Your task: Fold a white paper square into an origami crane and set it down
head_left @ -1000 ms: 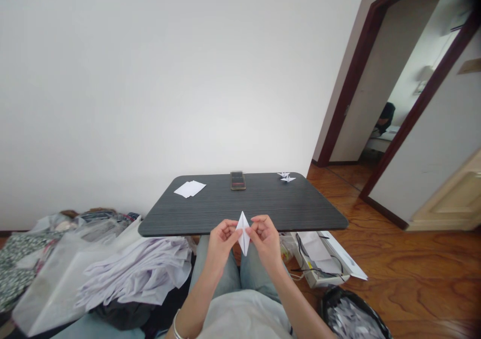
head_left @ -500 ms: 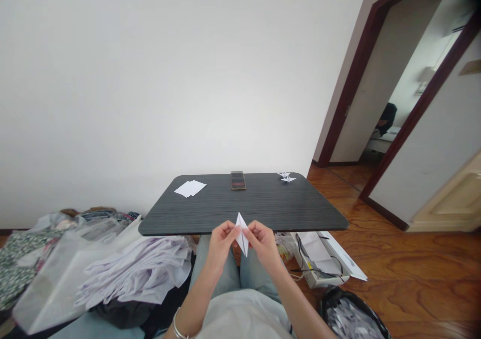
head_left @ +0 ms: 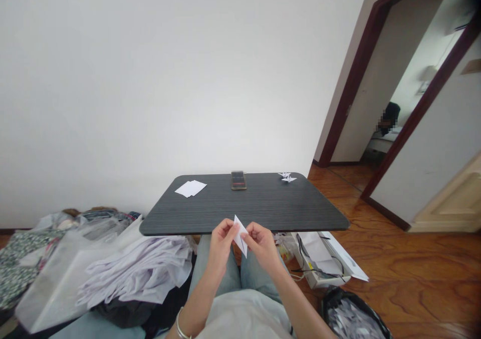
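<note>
A small white folded paper (head_left: 240,237), a narrow diamond with pointed ends, is held just off the table's near edge, above my lap. My left hand (head_left: 222,238) pinches its left side between thumb and fingers. On its right side my right hand (head_left: 260,240) has the thumb against the paper, with the fingers curled behind. Two white folded paper cranes (head_left: 288,179) sit at the far right corner of the dark table (head_left: 210,214). Flat white paper sheets (head_left: 191,188) lie overlapping at the far left.
A phone-like dark device (head_left: 238,180) stands at the table's back edge. Clothes (head_left: 143,269) and plastic bags are heaped on the left. On the right floor are a white box (head_left: 319,264) with cables and a black bag (head_left: 353,319) of paper scraps. A doorway opens beyond.
The folded paper has tilted, its upper tip leaning to the left. My right thumb and fingers have shifted slightly on its edge. The left hand has hardly moved.
</note>
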`<state>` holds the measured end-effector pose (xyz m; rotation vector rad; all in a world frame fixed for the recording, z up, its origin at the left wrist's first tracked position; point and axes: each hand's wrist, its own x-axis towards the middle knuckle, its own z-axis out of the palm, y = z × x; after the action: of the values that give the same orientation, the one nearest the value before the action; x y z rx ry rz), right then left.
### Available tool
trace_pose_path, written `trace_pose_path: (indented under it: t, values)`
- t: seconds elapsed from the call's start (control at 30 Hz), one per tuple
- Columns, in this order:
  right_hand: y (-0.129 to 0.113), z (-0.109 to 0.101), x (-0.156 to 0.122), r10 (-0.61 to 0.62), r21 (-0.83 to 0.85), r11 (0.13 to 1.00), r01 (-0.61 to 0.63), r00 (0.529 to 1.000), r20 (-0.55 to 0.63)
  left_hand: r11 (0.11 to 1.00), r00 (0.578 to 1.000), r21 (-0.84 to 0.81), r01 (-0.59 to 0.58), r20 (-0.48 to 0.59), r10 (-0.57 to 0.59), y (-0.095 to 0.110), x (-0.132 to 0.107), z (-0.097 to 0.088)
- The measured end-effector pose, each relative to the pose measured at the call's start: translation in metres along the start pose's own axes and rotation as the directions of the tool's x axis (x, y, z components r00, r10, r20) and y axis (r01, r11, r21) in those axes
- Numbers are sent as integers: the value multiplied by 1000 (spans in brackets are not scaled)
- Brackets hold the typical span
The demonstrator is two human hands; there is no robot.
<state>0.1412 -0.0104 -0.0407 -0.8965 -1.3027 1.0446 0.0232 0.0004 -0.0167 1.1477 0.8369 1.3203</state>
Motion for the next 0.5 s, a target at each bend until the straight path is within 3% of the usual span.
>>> trace_pose_path:
  t: [0.27,0.5]
  values:
    - [0,3,-1,51,-17,999,-50,995,80,997,992,19,-80,-93,81,4,2,-5]
    - [-2,5,-2,-32,-159,986,44,997,74,985,979,81,-154,-120,163,5,0,0]
